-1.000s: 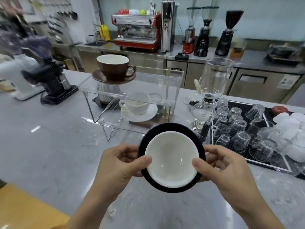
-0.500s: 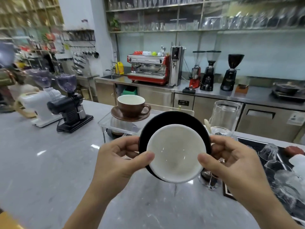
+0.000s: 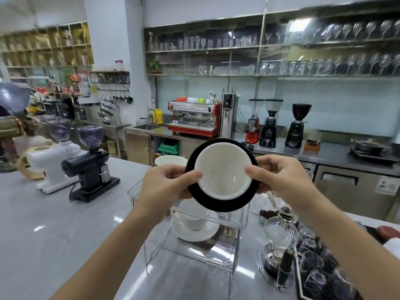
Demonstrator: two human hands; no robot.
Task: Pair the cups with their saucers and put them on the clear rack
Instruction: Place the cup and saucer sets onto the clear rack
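Both the left hand [image 3: 166,185] and the right hand [image 3: 281,178] clamp the white-lined cup [image 3: 223,171] onto its round black saucer [image 3: 223,202], thumbs on the rim so nothing slides, above the clear acrylic rack [image 3: 194,250].

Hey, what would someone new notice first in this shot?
Dead centre, both hands, left hand and right hand, hold a white cup on a black saucer above the clear rack. A white cup set sits on the rack's lower shelf, and a red espresso machine stands out on the back counter.
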